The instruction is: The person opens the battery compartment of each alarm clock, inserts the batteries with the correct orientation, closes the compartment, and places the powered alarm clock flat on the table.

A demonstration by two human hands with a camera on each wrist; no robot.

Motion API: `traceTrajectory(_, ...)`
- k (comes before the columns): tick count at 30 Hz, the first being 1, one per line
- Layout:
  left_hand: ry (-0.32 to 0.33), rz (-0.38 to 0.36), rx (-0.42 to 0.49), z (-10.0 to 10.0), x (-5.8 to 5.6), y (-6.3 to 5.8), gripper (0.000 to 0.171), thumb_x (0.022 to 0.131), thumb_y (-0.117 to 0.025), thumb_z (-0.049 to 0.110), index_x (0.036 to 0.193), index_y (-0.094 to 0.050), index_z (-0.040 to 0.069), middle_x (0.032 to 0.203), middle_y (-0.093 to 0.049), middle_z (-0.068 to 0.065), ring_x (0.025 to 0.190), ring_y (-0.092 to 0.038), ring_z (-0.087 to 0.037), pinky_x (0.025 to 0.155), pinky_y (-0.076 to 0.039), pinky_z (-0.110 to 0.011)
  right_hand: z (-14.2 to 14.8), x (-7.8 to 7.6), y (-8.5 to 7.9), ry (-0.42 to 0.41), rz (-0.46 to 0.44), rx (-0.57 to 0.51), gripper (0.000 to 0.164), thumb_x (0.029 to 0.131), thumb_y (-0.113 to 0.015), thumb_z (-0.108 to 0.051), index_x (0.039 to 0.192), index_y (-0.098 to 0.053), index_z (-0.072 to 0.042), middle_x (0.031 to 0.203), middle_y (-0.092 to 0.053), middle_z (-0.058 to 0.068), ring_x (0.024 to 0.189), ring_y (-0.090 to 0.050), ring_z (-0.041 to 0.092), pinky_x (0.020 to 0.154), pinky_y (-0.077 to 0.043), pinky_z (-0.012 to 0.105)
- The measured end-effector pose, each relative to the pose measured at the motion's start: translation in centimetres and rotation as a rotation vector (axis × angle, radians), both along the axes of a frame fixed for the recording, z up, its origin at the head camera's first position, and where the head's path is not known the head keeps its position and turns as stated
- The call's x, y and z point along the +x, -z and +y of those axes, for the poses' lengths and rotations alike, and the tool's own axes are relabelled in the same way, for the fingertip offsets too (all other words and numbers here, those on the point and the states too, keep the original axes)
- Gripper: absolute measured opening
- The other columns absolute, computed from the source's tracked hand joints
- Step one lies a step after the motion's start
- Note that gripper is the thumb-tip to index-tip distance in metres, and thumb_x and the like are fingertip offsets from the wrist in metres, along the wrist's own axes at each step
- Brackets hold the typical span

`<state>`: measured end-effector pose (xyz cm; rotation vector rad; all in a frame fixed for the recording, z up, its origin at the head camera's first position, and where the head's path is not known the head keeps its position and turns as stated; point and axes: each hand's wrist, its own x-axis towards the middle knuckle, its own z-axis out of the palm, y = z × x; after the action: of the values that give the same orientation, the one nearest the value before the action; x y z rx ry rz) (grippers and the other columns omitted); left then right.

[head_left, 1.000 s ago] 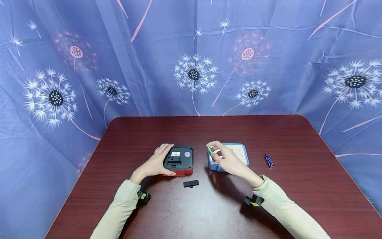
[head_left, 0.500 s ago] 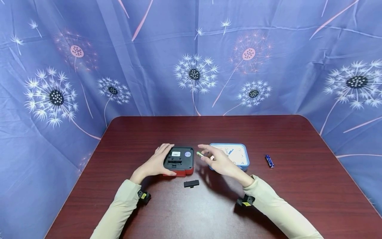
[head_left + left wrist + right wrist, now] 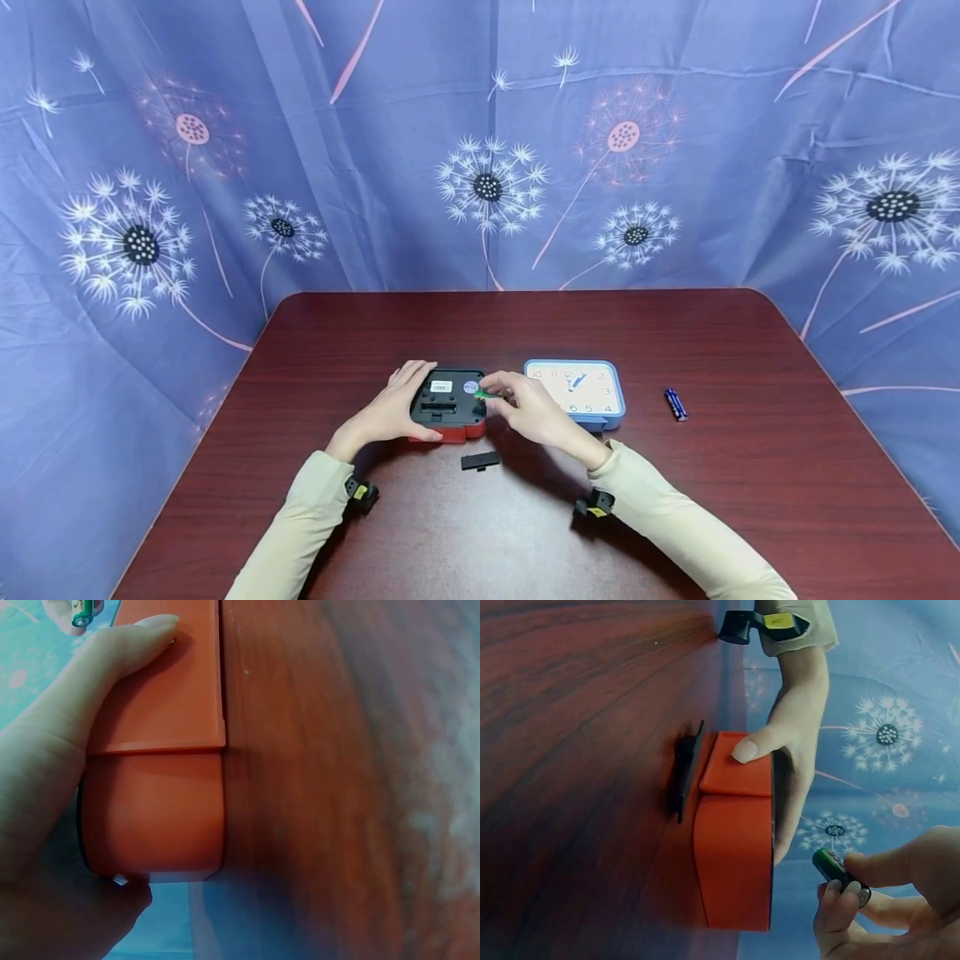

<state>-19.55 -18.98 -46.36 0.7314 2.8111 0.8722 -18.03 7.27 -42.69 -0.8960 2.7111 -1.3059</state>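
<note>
green battery (image 3: 831,865) is pinched between the thumb and fingertips of the right hand (image 3: 528,408), held in the air at the right end of a red case (image 3: 474,432). in the head view its tip overlaps the edge of the black back; the right wrist view shows a gap between the two. the left hand (image 3: 386,412) is clamped round the left end of that case, thumb pressed on the near red wall and fingers over on the far side. the two hands are apart from each other.

the case lies on the worktop (image 3: 480,533) with its black back upward, showing a white label (image 3: 441,386), a round purple sticker (image 3: 470,387) and a dark slot (image 3: 438,408). just in front of it, near its right corner, lies a small black cover (image 3: 480,461). to the right, partly behind the right hand, a blue clock (image 3: 592,387) lies face up, its white dial showing numerals and blue pointers. farther right, well apart, is a blue battery (image 3: 676,405); whether one or two side by side is too small to tell.

both arms wear pale sleeves (image 3: 675,517). beyond the worktop hangs blue cloth (image 3: 390,208) printed with dandelions.
</note>
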Motion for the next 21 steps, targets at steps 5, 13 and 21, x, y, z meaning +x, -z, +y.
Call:
traceTrajectory(5,0.002,0.001,0.000,0.0,0.0,0.0,0.114,0.064,-0.087,0.046,0.151,-0.027,0.002,0.150,-0.032,-0.018,0.139,-0.029,-0.034,0.115,-0.016,-0.063,-1.1,-0.3,0.4,0.000,0.029,-0.030,0.012,0.084,-0.073,-0.009,0.092,-0.065,-0.005,0.090,-0.069,0.007,0.080,-0.066,0.015,0.072,-0.053,0.022)
traceTrajectory(13,0.001,0.004,-0.010,-0.1,0.0,0.0,0.114,0.065,-0.086,0.047,0.151,-0.026,0.003,0.151,-0.032,-0.018,0.140,-0.027,-0.034,0.115,-0.016,-0.063,-2.4,-0.5,0.9,0.038,0.079,-0.086,0.012,0.078,-0.079,-0.007,0.086,-0.071,-0.002,0.086,-0.072,0.009,0.070,-0.071,0.016,0.062,-0.054,0.017)
traceTrajectory(21,0.001,-0.005,-0.014,-0.1,0.0,-0.1,0.114,0.065,-0.086,0.046,0.151,-0.026,0.002,0.152,-0.030,-0.019,0.142,-0.025,-0.035,0.116,-0.015,-0.063,-3.1,-0.3,1.0,0.031,0.118,-0.019,0.013,0.084,-0.069,-0.001,0.096,-0.074,0.000,0.094,-0.072,0.010,0.081,-0.071,0.017,0.068,-0.056,0.021)
